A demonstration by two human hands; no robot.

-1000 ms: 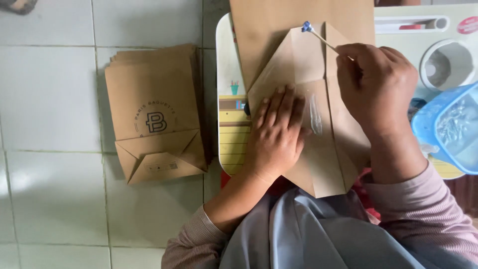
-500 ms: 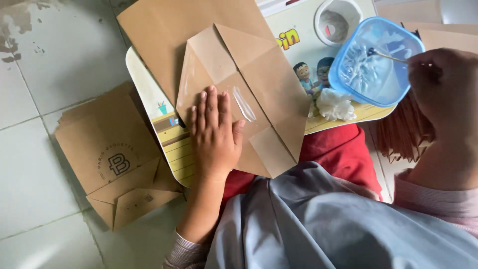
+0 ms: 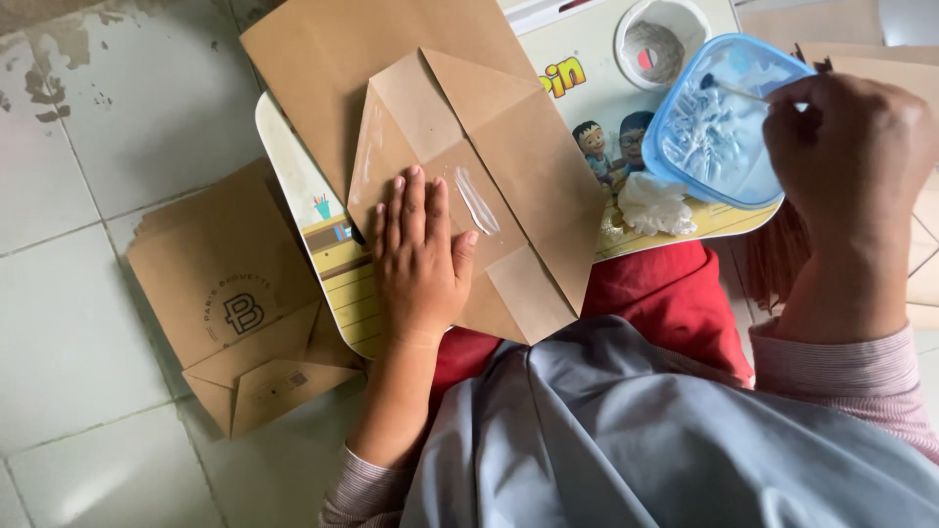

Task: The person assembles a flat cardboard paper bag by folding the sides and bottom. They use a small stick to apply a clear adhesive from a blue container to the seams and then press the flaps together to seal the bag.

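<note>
My left hand [image 3: 421, 256] lies flat, fingers together, on a folded brown paper bag [image 3: 509, 166] that rests on a cartoon-printed lap tray [image 3: 293, 186]. A white streak of glue [image 3: 477, 200] runs along the bag's fold just right of my fingertips. My right hand [image 3: 846, 161] pinches a thin glue stick [image 3: 729, 88] with its tip dipped into a blue plastic tub [image 3: 719, 122] of white glue at the tray's right side.
A stack of finished brown paper bags [image 3: 230, 303] lies on the tiled floor [image 3: 78, 342] at left. A crumpled white tissue [image 3: 653, 205] sits beside the tub. More brown paper sheets [image 3: 919, 73] lie at far right. A round cup hole [image 3: 660, 39] is in the tray.
My right hand left the bag's flap and swung right to the blue tub, where the stick now dips in glue. My left hand stayed pressed on the bag. The view shifted left.
</note>
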